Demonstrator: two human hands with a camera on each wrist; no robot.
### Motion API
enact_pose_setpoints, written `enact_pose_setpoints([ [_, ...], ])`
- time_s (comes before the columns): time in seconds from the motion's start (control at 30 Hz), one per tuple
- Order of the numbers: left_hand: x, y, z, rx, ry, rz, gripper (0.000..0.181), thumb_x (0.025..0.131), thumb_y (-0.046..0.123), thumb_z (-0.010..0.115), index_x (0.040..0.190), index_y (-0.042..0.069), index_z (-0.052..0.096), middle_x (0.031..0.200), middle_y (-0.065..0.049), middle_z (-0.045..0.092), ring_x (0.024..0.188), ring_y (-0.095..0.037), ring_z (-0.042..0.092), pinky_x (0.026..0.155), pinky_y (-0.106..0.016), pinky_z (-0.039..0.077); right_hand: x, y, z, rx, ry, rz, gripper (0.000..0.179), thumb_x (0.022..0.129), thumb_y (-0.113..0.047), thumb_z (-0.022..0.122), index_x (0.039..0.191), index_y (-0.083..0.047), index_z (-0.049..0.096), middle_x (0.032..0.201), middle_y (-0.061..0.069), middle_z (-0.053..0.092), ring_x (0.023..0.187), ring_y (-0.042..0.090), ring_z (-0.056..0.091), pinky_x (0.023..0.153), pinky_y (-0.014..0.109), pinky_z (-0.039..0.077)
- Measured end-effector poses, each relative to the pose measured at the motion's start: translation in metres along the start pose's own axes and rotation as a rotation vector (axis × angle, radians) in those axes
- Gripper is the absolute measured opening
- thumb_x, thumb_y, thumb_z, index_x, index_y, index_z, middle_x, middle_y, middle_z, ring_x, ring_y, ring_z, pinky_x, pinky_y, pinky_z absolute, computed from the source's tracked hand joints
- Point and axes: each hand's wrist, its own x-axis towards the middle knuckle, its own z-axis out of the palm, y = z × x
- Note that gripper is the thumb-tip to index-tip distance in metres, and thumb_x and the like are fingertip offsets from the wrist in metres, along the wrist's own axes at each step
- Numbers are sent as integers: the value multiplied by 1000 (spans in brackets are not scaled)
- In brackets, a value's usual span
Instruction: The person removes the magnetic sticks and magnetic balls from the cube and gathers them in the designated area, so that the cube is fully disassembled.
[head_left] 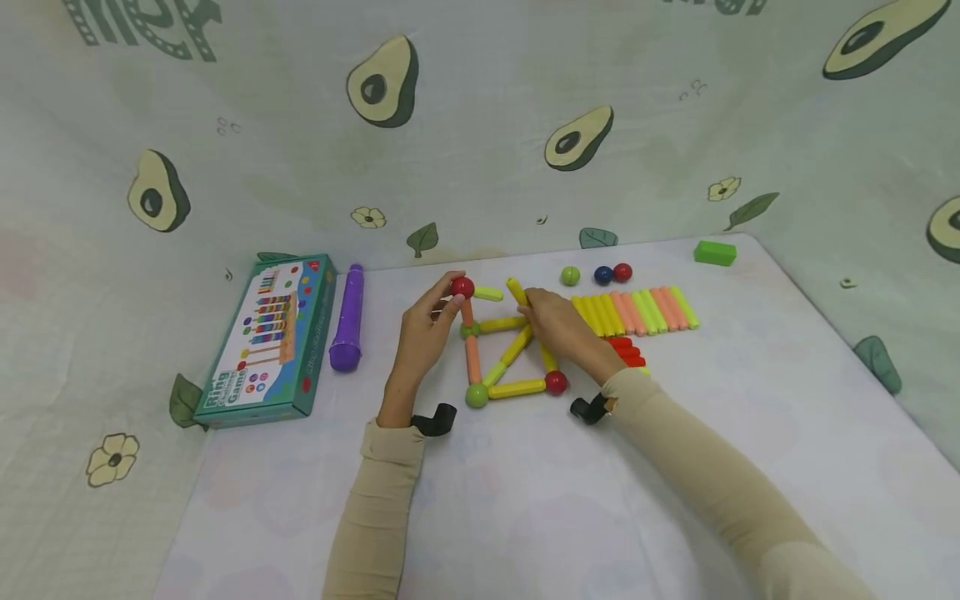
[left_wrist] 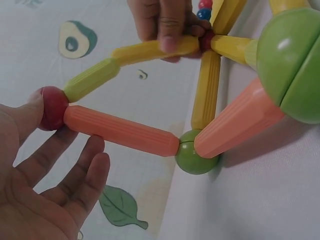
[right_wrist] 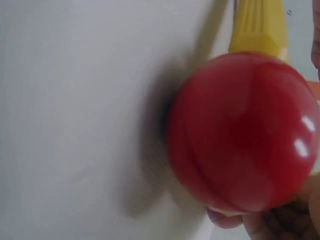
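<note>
My left hand point(head_left: 422, 337) pinches a red ball point(head_left: 462, 287) between thumb and fingertips. An orange rod point(left_wrist: 122, 131) runs from this ball to a green ball point(left_wrist: 192, 152) below, and a light green rod point(head_left: 489, 293) sticks out sideways from it. My right hand point(head_left: 558, 323) grips a yellow rod point(head_left: 516, 290), whose free end is close to the light green rod's tip; whether they touch I cannot tell. Under the hands lies a frame of rods, with a large green ball point(head_left: 477, 395) and another red ball point(head_left: 556, 382) at its near corners. The right hand hides part of the frame.
Right of the frame lies a row of yellow, orange and light green rods point(head_left: 637, 312), with red rods point(head_left: 627, 351) nearer. Loose green point(head_left: 570, 276), blue point(head_left: 603, 276) and red balls point(head_left: 622, 272) sit behind. A green block point(head_left: 715, 253), purple stick point(head_left: 348, 321) and game box point(head_left: 266, 342) stand around.
</note>
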Motion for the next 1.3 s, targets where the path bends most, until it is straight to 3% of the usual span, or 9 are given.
enact_pose_setpoints([
  [0.13, 1, 3, 1, 5, 9, 20, 41, 102, 35, 57, 142, 29, 56, 132, -3, 64, 107, -19, 64, 91, -37, 53, -1, 0, -6, 79, 9, 46, 25, 108, -26, 46, 117, -3, 54, 95, 8, 56, 81, 24, 56, 71, 32, 52],
  [0.33, 3, 6, 1, 11, 5, 41, 41, 102, 34, 57, 143, 27, 56, 132, -4, 63, 107, -20, 64, 91, -37, 53, -11, 7, -20, 182, 84, 52, 35, 105, -25, 54, 131, -2, 57, 105, 10, 58, 86, 25, 56, 74, 34, 53],
  [0.6, 2, 7, -1, 4, 1, 29, 41, 102, 33, 58, 143, 27, 56, 134, -5, 63, 107, -20, 64, 92, -36, 53, -28, 23, -40, 183, 175, -23, 33, 101, -16, 61, 129, 2, 61, 109, 12, 54, 91, 24, 61, 75, 35, 54],
  [0.93, 1, 6, -1, 0, 5, 19, 41, 102, 34, 58, 143, 28, 56, 133, -3, 63, 108, -19, 64, 92, -36, 53, -52, 48, -61, 141, 172, 51, 42, 99, -22, 65, 134, 0, 58, 112, 13, 58, 92, 27, 60, 73, 38, 58],
  [1.3, -1, 2, -1, -11, 1, 25, 43, 102, 35, 59, 143, 26, 56, 133, -3, 63, 107, -20, 65, 93, -37, 53, -78, 79, -76, 112, 171, 132, 41, 98, -12, 65, 136, -1, 55, 120, 16, 58, 96, 31, 59, 78, 44, 58],
])
